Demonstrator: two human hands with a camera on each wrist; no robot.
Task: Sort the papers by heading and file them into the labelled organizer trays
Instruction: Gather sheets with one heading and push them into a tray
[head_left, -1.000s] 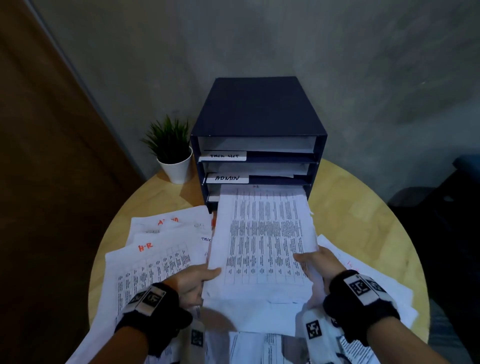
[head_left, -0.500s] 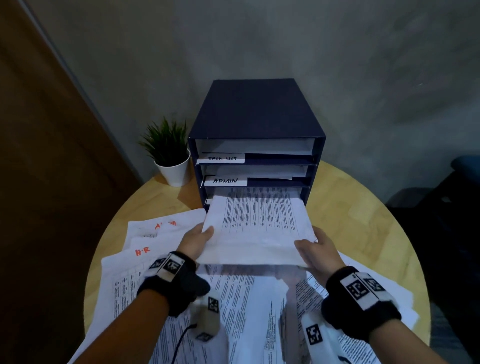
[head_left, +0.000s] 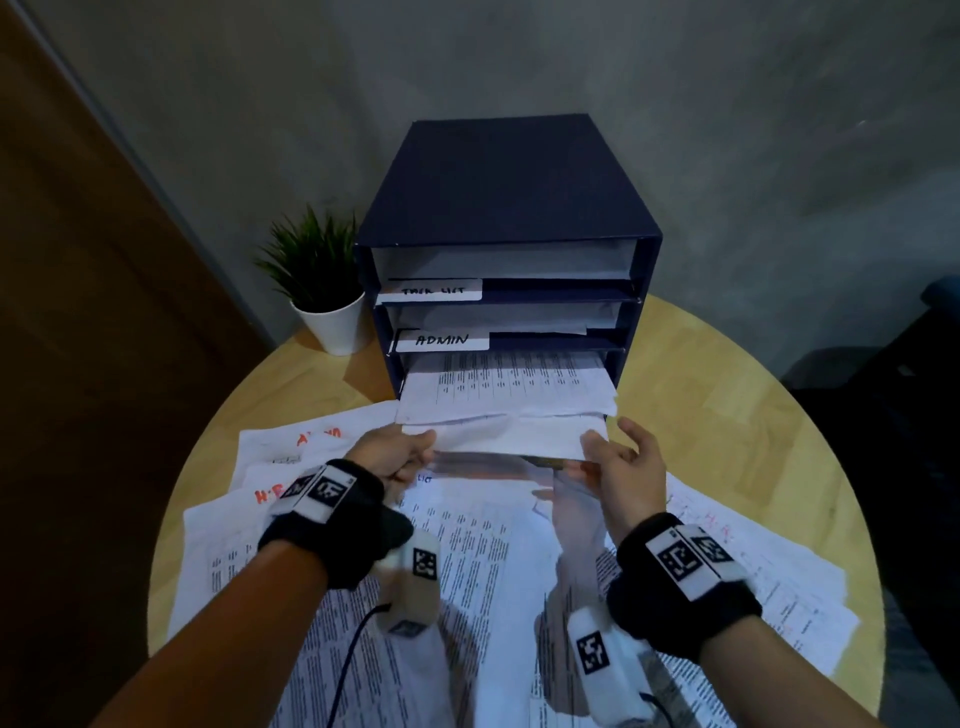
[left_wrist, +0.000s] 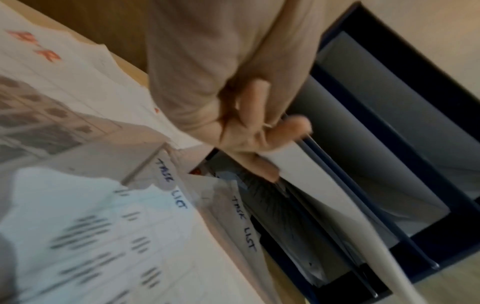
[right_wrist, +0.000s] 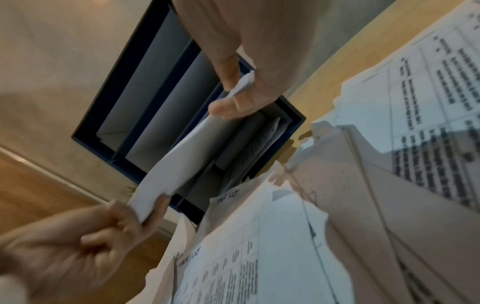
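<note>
A dark blue organizer (head_left: 509, 208) stands at the back of the round table. Its upper trays carry the labels "TASK LIST" (head_left: 434, 291) and "ADMIN" (head_left: 441, 340). A stack of printed papers (head_left: 504, 395) sits mostly inside the bottom tray, its near edge sticking out. My left hand (head_left: 400, 454) pinches the stack's near left corner. My right hand (head_left: 618, 457) pinches the near right corner, as the right wrist view shows with the stack (right_wrist: 176, 164) between finger and thumb. The left wrist view shows fingers (left_wrist: 265, 139) on the paper edge (left_wrist: 311, 164).
Loose printed sheets (head_left: 467, 545) cover the near half of the wooden table (head_left: 727, 395), some headed "H-R" (head_left: 270, 493) in red, others "TASK LIST" (left_wrist: 176, 185). A small potted plant (head_left: 322, 280) stands left of the organizer. A grey wall is behind.
Both hands have moved forward towards the organizer, sliding the paper stack deep into the bottom tray. Only its near edge now sticks out.
</note>
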